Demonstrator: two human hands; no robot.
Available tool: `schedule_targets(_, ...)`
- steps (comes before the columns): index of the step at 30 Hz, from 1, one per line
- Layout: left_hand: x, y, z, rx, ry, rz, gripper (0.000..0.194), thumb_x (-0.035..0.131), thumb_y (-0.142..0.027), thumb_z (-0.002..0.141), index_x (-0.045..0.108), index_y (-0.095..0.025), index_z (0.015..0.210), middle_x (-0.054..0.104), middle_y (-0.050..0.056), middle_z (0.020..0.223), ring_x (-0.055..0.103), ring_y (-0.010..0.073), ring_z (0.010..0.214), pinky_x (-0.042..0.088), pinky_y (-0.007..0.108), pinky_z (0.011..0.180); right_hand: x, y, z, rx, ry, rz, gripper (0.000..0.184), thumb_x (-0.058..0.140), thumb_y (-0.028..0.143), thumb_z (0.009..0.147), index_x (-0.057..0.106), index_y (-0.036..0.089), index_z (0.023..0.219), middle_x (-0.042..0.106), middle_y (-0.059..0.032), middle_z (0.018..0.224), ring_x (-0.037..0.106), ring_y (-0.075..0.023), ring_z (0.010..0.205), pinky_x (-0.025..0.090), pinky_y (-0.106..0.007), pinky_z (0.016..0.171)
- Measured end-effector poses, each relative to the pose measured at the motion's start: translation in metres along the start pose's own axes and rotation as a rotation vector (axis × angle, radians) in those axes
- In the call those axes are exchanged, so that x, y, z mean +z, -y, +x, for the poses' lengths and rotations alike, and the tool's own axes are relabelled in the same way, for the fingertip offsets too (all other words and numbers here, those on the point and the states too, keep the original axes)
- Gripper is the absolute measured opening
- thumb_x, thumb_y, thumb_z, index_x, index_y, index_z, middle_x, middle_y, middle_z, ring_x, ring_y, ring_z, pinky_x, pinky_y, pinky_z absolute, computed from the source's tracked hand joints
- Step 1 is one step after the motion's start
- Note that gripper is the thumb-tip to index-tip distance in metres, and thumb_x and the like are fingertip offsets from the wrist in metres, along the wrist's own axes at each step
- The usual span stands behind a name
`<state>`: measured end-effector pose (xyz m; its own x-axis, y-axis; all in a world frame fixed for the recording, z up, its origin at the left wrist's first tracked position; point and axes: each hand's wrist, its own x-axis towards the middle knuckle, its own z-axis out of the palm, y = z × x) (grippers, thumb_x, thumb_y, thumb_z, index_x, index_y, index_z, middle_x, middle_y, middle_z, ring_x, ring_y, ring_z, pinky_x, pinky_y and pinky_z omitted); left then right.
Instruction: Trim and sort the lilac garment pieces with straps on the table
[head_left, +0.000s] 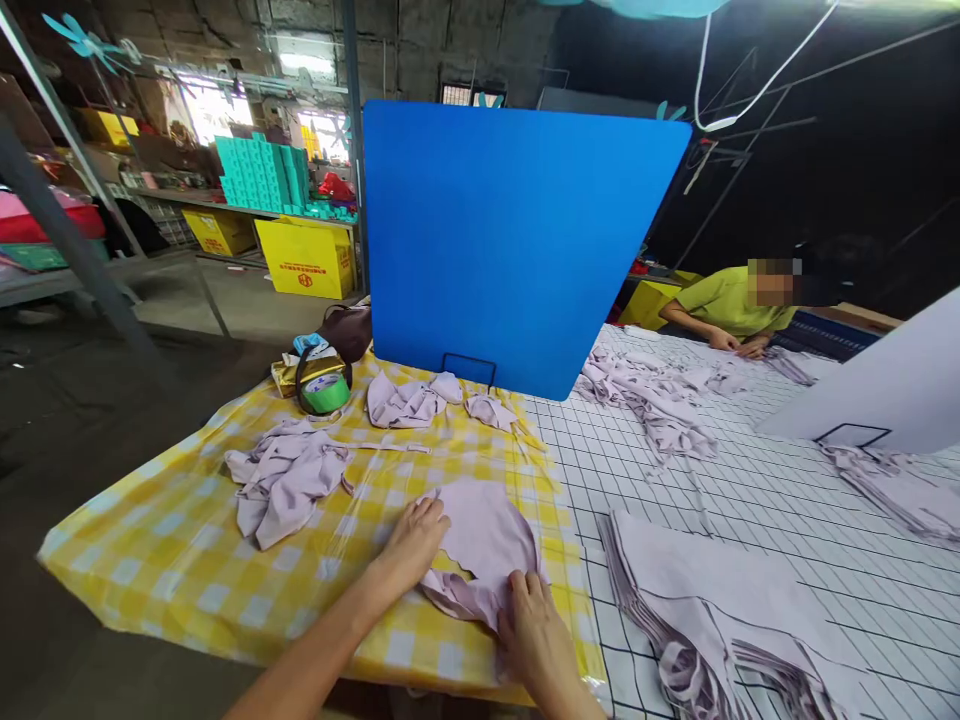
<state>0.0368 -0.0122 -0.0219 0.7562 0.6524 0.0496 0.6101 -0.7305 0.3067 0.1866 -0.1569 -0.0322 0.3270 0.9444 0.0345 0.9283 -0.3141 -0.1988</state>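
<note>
A pale lilac garment (484,530) lies partly spread on the yellow-checked cloth in front of me, with a gap showing the cloth beneath. At its upper left edge, my left hand (416,538) has its fingers closed on the fabric. My right hand (534,625) grips the lower right edge, its thumb hidden under the palm. To the left rests a crumpled heap of the same lilac fabric (289,475), a narrow strip trailing from it. Smaller lilac pieces (405,402) lie behind the garment.
A blue board (517,250) stands upright at the back. Stacked lilac pieces (742,580) lie on the grid-patterned cloth (585,480) at right. Green tape (327,393) sits at the far left edge. Another person (720,305) handles fabric at the far right, near a white board (892,385).
</note>
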Motion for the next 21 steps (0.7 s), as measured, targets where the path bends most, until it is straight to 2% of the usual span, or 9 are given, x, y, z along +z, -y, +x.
schedule_targets(3, 0.009, 0.003, 0.003, -0.051, 0.025, 0.034, 0.038, 0.034, -0.003, 0.080, 0.056, -0.017, 0.107, 0.050, 0.011, 0.122, 0.042, 0.0253, 0.117, 0.034, 0.041, 0.095, 0.010, -0.011, -0.008, 0.022, -0.040, 0.013, 0.026, 0.043, 0.003, 0.071, 0.055, 0.019, 0.088, 0.061, -0.0089, 0.089, 0.058, -0.0238, 0.086, 0.043, -0.031, 0.072)
schedule_targets(5, 0.011, 0.004, 0.003, -0.067, 0.026, 0.034, 0.039, 0.034, -0.002, 0.078, 0.055, -0.017, 0.108, 0.050, 0.011, 0.123, 0.042, 0.0243, 0.117, 0.035, 0.039, 0.094, 0.011, -0.017, -0.009, 0.043, -0.042, 0.061, 0.024, 0.040, 0.004, 0.074, 0.054, 0.020, 0.083, 0.061, -0.0075, 0.086, 0.060, -0.0209, 0.077, 0.042, -0.029, 0.066)
schedule_targets(10, -0.004, 0.007, 0.005, -0.144, 0.016, 0.002, 0.033, 0.034, -0.004, 0.079, 0.060, -0.017, 0.094, 0.059, 0.009, 0.104, 0.052, 0.0218, 0.097, 0.042, 0.033, 0.079, 0.001, -0.026, -0.007, 0.086, -0.092, 0.261, 0.020, 0.035, 0.014, 0.082, 0.052, 0.022, 0.075, 0.061, -0.0057, 0.080, 0.059, -0.0176, 0.066, 0.042, -0.026, 0.060)
schedule_targets(13, -0.014, 0.011, 0.006, -0.198, 0.004, -0.153, 0.025, 0.039, -0.007, 0.079, 0.062, -0.017, 0.085, 0.062, 0.007, 0.093, 0.056, 0.0191, 0.086, 0.041, 0.028, 0.073, -0.008, -0.029, -0.006, 0.120, -0.149, 0.384, 0.019, 0.034, 0.023, 0.083, 0.049, 0.022, 0.071, 0.059, -0.0054, 0.076, 0.058, -0.0185, 0.064, 0.042, -0.027, 0.058)
schedule_targets(17, -0.027, 0.015, 0.009, -0.257, -0.070, -0.494, 0.016, 0.047, -0.011, 0.074, 0.063, -0.016, 0.075, 0.064, 0.002, 0.073, 0.057, 0.0147, 0.070, 0.039, 0.023, 0.065, -0.024, -0.027, -0.001, 0.199, -0.220, 0.613, 0.020, 0.037, 0.036, 0.083, 0.041, 0.023, 0.068, 0.052, 0.0006, 0.059, 0.052, -0.0169, 0.054, 0.040, -0.026, 0.052)
schedule_targets(21, -0.043, 0.016, 0.010, -0.293, -0.140, -0.649, 0.013, 0.051, -0.022, 0.072, 0.062, -0.015, 0.072, 0.059, -0.001, 0.059, 0.054, 0.0142, 0.058, 0.038, 0.022, 0.055, -0.041, -0.023, 0.013, 0.201, -0.303, 0.750, 0.020, 0.036, 0.039, 0.083, 0.042, 0.023, 0.073, 0.051, 0.0014, 0.062, 0.050, -0.0155, 0.055, 0.041, -0.025, 0.053)
